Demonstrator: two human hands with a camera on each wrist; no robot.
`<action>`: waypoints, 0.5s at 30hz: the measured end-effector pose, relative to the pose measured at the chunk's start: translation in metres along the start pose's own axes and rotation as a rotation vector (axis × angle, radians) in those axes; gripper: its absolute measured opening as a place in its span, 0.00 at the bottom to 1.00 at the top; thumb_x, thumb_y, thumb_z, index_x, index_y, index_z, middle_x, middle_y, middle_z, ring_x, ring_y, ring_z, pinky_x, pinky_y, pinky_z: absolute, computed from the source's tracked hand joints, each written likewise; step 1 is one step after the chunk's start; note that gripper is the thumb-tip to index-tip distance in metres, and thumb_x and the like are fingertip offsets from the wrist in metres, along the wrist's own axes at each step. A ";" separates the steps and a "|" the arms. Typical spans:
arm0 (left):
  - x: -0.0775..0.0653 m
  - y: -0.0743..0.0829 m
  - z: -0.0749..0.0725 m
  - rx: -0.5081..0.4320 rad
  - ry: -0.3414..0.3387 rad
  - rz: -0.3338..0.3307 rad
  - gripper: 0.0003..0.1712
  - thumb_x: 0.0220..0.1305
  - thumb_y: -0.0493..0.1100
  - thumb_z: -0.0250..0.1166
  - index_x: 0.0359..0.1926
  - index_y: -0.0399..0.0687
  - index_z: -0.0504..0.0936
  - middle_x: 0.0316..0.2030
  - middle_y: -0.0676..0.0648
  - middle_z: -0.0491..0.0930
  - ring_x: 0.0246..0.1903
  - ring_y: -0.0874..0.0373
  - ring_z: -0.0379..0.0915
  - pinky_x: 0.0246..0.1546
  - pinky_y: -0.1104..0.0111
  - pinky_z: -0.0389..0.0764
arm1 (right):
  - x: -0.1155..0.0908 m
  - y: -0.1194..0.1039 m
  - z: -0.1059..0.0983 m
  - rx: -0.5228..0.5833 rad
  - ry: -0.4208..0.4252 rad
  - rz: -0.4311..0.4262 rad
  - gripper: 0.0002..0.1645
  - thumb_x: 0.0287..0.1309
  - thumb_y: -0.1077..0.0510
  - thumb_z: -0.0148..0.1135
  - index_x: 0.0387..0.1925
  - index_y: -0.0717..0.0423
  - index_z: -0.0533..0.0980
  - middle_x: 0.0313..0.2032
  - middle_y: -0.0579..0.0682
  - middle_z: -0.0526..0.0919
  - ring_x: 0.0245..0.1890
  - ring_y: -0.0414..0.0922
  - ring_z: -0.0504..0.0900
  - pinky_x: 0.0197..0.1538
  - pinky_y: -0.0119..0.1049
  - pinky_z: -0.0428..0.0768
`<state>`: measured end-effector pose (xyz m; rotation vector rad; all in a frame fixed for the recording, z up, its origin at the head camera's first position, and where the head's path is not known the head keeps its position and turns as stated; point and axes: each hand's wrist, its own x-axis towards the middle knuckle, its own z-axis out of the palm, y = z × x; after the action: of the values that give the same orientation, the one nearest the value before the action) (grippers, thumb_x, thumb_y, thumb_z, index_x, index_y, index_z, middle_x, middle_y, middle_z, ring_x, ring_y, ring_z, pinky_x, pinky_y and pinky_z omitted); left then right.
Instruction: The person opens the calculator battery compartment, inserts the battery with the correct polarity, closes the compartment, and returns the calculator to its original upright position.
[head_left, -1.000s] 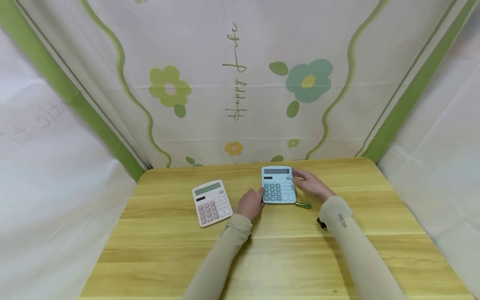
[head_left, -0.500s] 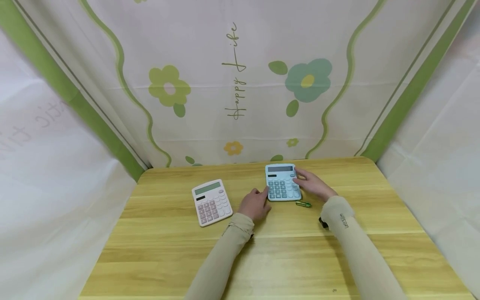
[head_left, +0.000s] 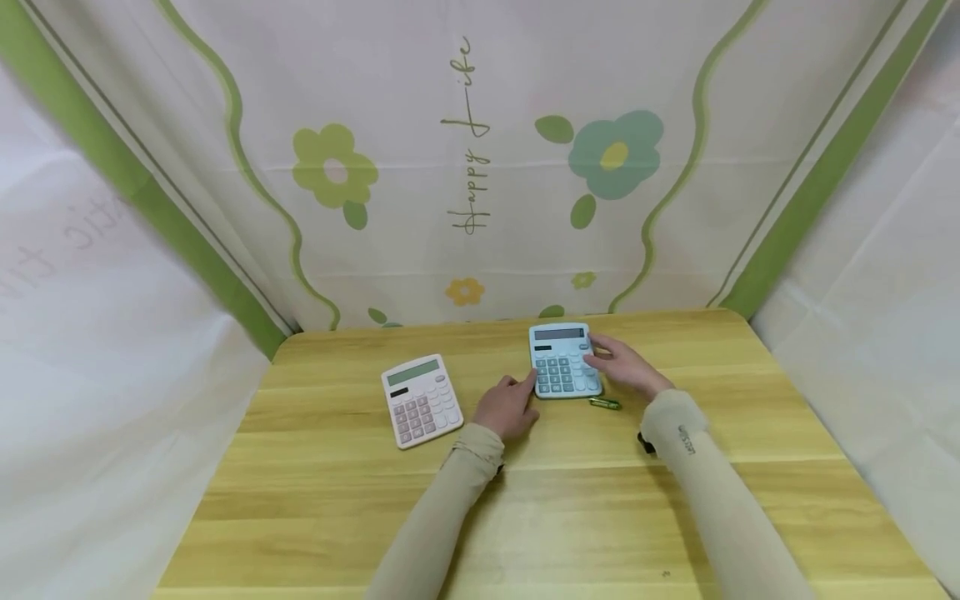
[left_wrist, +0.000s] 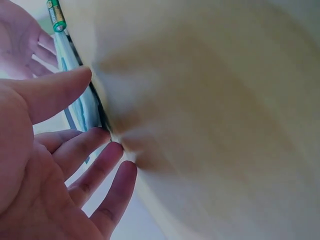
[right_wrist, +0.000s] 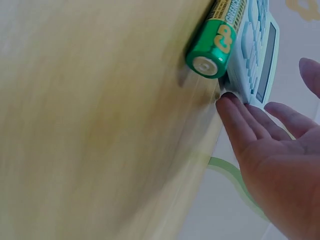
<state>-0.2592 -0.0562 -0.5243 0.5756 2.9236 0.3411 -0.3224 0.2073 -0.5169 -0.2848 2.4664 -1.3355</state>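
Observation:
A light blue calculator [head_left: 564,362] lies face up near the back of the wooden table, its display at the far end. Against its left edge, my left hand [head_left: 506,409] rests its extended index finger; in the left wrist view the other fingers [left_wrist: 119,192] spread loosely over the tabletop. My right hand [head_left: 626,367] touches the calculator's right edge with nearly straight fingers, also seen in the right wrist view. A green battery [right_wrist: 212,47] lies on the table just off the calculator's near right corner. The right wrist view shows "GP" printed on its wrapper.
A pale pink calculator [head_left: 422,402] lies slightly turned to the left of my left hand. The wooden table [head_left: 315,500] ends at the back against a white curtain [head_left: 405,250] with printed flowers. More white cloth hangs at both sides.
The blue calculator has shifted a little right and away from me, with my left hand following it. My left fingers have loosened from its edge. In the last half second the hands barely moved.

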 end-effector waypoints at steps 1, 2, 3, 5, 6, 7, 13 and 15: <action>-0.001 -0.001 -0.001 -0.012 -0.002 0.005 0.43 0.73 0.53 0.64 0.82 0.54 0.57 0.68 0.48 0.77 0.67 0.49 0.72 0.64 0.58 0.78 | -0.001 -0.001 0.000 0.006 0.004 0.002 0.41 0.80 0.49 0.51 0.82 0.59 0.48 0.81 0.65 0.50 0.78 0.67 0.56 0.78 0.62 0.55; -0.002 -0.002 -0.002 -0.025 0.000 0.012 0.43 0.73 0.52 0.65 0.82 0.54 0.57 0.70 0.48 0.76 0.68 0.48 0.72 0.65 0.57 0.78 | -0.001 -0.002 0.000 0.009 0.006 0.002 0.41 0.80 0.50 0.51 0.82 0.59 0.48 0.81 0.65 0.49 0.78 0.67 0.56 0.78 0.62 0.56; -0.003 -0.003 -0.004 -0.038 0.004 0.020 0.43 0.72 0.52 0.65 0.82 0.54 0.57 0.71 0.48 0.74 0.68 0.47 0.71 0.66 0.56 0.77 | -0.002 -0.003 0.000 0.012 0.014 0.001 0.41 0.80 0.50 0.51 0.82 0.59 0.48 0.81 0.65 0.49 0.78 0.67 0.56 0.78 0.62 0.57; -0.004 -0.005 -0.006 -0.059 0.026 0.041 0.43 0.72 0.51 0.66 0.81 0.53 0.58 0.73 0.49 0.72 0.69 0.45 0.71 0.66 0.54 0.77 | -0.004 -0.005 0.000 0.001 0.040 -0.012 0.40 0.80 0.51 0.50 0.82 0.58 0.48 0.81 0.64 0.50 0.78 0.67 0.55 0.78 0.62 0.57; -0.004 -0.008 -0.007 -0.062 0.038 0.053 0.43 0.72 0.51 0.66 0.81 0.53 0.58 0.73 0.49 0.72 0.69 0.45 0.71 0.67 0.54 0.77 | -0.005 -0.006 0.000 -0.014 0.057 -0.023 0.40 0.80 0.51 0.50 0.82 0.58 0.49 0.81 0.64 0.50 0.78 0.67 0.55 0.78 0.63 0.57; -0.005 -0.010 -0.009 -0.070 0.049 0.062 0.43 0.72 0.51 0.66 0.81 0.53 0.58 0.74 0.49 0.71 0.69 0.45 0.71 0.67 0.54 0.76 | -0.005 -0.008 0.000 -0.040 0.077 -0.033 0.40 0.80 0.51 0.51 0.82 0.58 0.49 0.81 0.64 0.51 0.78 0.67 0.55 0.77 0.64 0.57; -0.028 -0.033 -0.025 -0.044 0.168 0.128 0.42 0.72 0.49 0.67 0.80 0.52 0.60 0.75 0.48 0.69 0.69 0.44 0.71 0.69 0.53 0.74 | -0.006 -0.025 0.007 -0.155 0.171 -0.101 0.40 0.79 0.50 0.53 0.81 0.59 0.52 0.80 0.65 0.54 0.78 0.68 0.54 0.77 0.66 0.56; -0.042 -0.044 -0.034 -0.035 0.221 0.129 0.41 0.71 0.48 0.68 0.79 0.50 0.62 0.74 0.47 0.70 0.68 0.42 0.72 0.68 0.51 0.75 | -0.006 -0.032 0.011 -0.148 0.169 -0.117 0.40 0.78 0.50 0.54 0.81 0.58 0.53 0.80 0.63 0.54 0.78 0.67 0.55 0.77 0.65 0.57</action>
<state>-0.2422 -0.1191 -0.4989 0.7697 3.0889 0.4997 -0.3120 0.1831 -0.4947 -0.3706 2.7343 -1.2716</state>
